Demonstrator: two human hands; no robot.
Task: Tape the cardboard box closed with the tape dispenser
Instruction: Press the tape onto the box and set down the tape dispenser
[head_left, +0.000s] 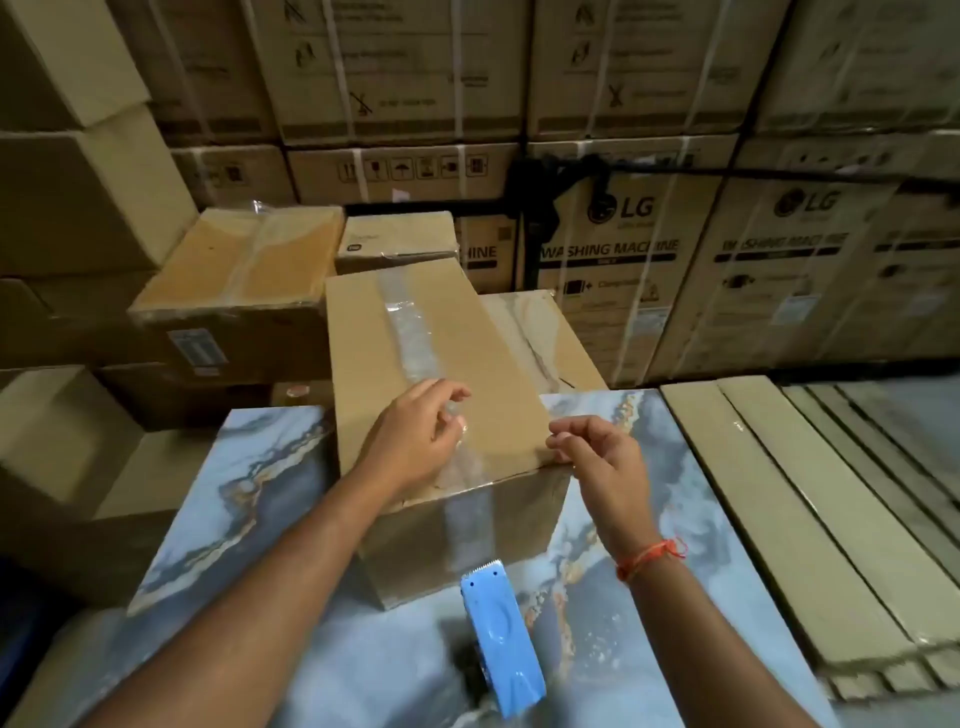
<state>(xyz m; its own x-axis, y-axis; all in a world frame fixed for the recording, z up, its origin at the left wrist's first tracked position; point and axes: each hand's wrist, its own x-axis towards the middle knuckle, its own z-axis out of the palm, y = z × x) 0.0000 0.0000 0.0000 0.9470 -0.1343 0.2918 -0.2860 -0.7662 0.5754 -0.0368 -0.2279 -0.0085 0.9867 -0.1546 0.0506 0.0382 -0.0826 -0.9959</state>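
Note:
A brown cardboard box (467, 332) stands on a blue marbled surface (675, 649), its flaps down. A strip of clear tape (410, 332) runs along its top seam and down the near side. My left hand (415, 436) rests on the tape near the box's front edge, fingers loosely curled. At the box's front right corner my right hand (597, 457) hovers with fingers curled, holding nothing that I can see. The blue tape dispenser (501, 639) lies on the surface just in front of the box, toothed blade pointing at the box, no hand on it.
Taped cardboard boxes (244, 270) are stacked behind and to the left. Large strapped washing machine cartons (649, 249) form a wall at the back. Long flat cartons (779, 519) lie along the right. A smaller box (400, 241) sits behind the taped one.

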